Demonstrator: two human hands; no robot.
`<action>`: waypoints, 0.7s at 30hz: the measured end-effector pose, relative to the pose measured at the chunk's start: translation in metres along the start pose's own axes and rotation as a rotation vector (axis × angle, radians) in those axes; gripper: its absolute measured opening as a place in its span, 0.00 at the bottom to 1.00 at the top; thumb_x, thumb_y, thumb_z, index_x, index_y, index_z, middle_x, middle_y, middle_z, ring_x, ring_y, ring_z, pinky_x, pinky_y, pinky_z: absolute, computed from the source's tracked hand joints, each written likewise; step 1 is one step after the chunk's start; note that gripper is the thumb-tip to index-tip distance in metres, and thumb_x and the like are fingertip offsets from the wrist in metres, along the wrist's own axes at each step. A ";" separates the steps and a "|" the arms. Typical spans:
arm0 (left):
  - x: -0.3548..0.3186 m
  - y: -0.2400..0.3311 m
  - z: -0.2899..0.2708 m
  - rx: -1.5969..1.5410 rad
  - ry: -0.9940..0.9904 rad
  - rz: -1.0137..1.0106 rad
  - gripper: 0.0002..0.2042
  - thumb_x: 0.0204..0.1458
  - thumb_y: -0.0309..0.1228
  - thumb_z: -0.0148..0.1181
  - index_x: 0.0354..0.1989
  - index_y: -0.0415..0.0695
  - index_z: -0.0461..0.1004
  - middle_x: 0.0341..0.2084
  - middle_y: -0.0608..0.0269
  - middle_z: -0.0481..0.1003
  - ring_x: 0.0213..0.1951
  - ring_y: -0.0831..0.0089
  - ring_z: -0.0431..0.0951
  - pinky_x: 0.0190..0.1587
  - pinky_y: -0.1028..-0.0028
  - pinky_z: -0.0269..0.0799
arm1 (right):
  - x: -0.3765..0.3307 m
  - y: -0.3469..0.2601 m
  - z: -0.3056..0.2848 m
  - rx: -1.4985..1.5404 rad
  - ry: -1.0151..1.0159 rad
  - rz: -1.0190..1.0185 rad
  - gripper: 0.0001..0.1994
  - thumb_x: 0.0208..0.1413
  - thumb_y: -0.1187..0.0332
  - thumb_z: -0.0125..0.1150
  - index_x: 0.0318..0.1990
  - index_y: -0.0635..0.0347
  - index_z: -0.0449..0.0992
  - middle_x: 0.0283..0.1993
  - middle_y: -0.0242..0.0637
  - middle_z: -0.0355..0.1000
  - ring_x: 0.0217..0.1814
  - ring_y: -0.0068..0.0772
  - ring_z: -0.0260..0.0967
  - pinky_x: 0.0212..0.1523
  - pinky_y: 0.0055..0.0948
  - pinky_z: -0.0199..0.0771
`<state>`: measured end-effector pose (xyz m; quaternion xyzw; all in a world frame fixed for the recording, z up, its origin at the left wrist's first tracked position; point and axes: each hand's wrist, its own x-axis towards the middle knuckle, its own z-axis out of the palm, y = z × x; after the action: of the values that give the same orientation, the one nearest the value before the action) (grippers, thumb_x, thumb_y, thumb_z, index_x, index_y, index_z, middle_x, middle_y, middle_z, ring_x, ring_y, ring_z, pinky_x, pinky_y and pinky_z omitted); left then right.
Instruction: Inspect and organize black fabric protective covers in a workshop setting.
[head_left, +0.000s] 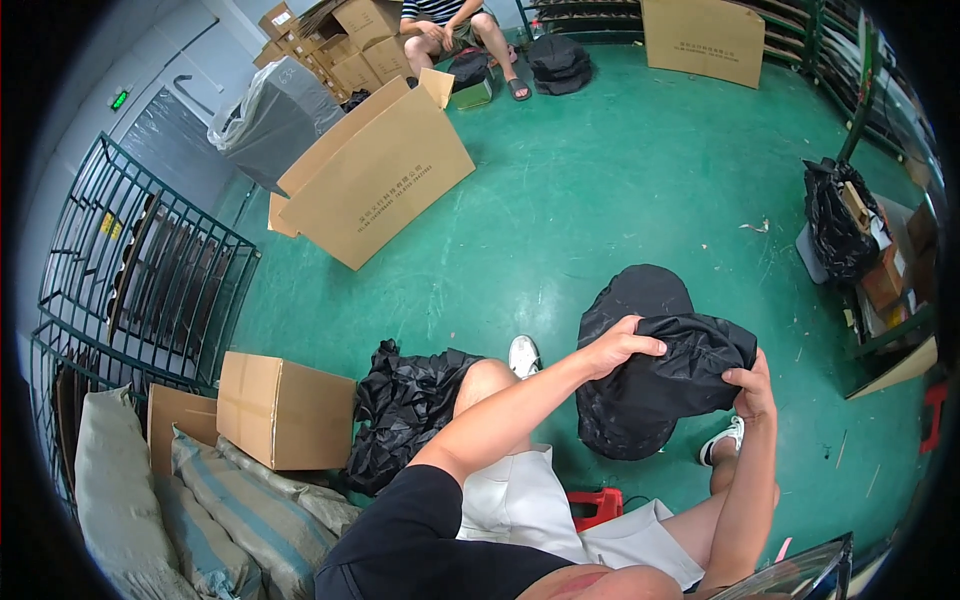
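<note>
A black fabric piece, gathered and wrinkled along its edge, is stretched between my two hands. My left hand is closed on its left end, thumb on top. At the right end, my right hand grips the edge with thumb and fingers. Beneath it, on the green floor between my feet, lie more flat, rounded black fabric pieces, partly covered by the held one. Whether these are covers or bags I cannot tell. A crumpled black heap of similar material rests beside my left knee.
A cardboard box and woven sacks stand at my left, before a green wire rack. A large open carton lies ahead. A seated person is at the back. Something red shows between my legs.
</note>
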<state>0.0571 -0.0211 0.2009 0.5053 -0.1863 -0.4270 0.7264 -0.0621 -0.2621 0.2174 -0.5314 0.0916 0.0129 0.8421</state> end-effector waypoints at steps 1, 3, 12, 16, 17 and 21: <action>-0.001 0.001 0.003 -0.059 -0.021 -0.006 0.24 0.47 0.29 0.64 0.54 0.36 0.71 0.48 0.62 0.75 0.50 0.74 0.72 0.57 0.73 0.64 | 0.000 0.001 0.002 0.024 0.024 -0.007 0.29 0.32 0.80 0.59 0.52 0.69 0.72 0.48 0.39 0.76 0.48 0.33 0.73 0.54 0.30 0.70; -0.002 0.004 0.009 -0.119 -0.043 -0.015 0.24 0.47 0.29 0.67 0.54 0.36 0.71 0.47 0.62 0.75 0.50 0.74 0.73 0.57 0.73 0.65 | 0.001 0.005 0.005 0.049 0.051 -0.013 0.30 0.32 0.81 0.57 0.52 0.69 0.71 0.48 0.39 0.75 0.49 0.34 0.73 0.54 0.30 0.70; -0.004 0.003 0.015 0.004 -0.029 0.038 0.25 0.43 0.25 0.71 0.53 0.36 0.73 0.48 0.63 0.76 0.49 0.75 0.74 0.56 0.72 0.67 | -0.002 0.008 0.009 0.191 0.083 0.044 0.31 0.35 0.80 0.59 0.55 0.67 0.69 0.50 0.39 0.74 0.50 0.37 0.72 0.55 0.31 0.70; -0.003 0.005 0.016 0.001 0.006 0.056 0.26 0.43 0.25 0.70 0.54 0.37 0.72 0.49 0.63 0.75 0.50 0.74 0.74 0.56 0.72 0.66 | -0.005 0.001 0.019 0.066 0.046 0.122 0.30 0.40 0.73 0.69 0.56 0.66 0.69 0.51 0.41 0.73 0.53 0.37 0.71 0.58 0.33 0.68; -0.004 0.007 0.017 0.001 -0.009 0.053 0.26 0.43 0.25 0.70 0.54 0.37 0.72 0.49 0.63 0.75 0.50 0.74 0.73 0.57 0.71 0.66 | -0.003 0.000 0.023 -0.036 0.058 0.150 0.32 0.41 0.71 0.71 0.57 0.67 0.68 0.52 0.41 0.73 0.55 0.37 0.70 0.59 0.34 0.67; -0.009 0.011 0.024 0.036 0.075 0.096 0.23 0.44 0.31 0.70 0.50 0.35 0.75 0.44 0.63 0.77 0.47 0.74 0.75 0.53 0.71 0.69 | 0.000 0.002 0.031 -0.009 0.124 0.082 0.34 0.45 0.70 0.71 0.60 0.69 0.64 0.55 0.43 0.71 0.56 0.38 0.69 0.59 0.35 0.67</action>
<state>0.0402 -0.0261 0.2221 0.5245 -0.1907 -0.3691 0.7432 -0.0577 -0.2340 0.2285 -0.5309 0.1650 0.0149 0.8311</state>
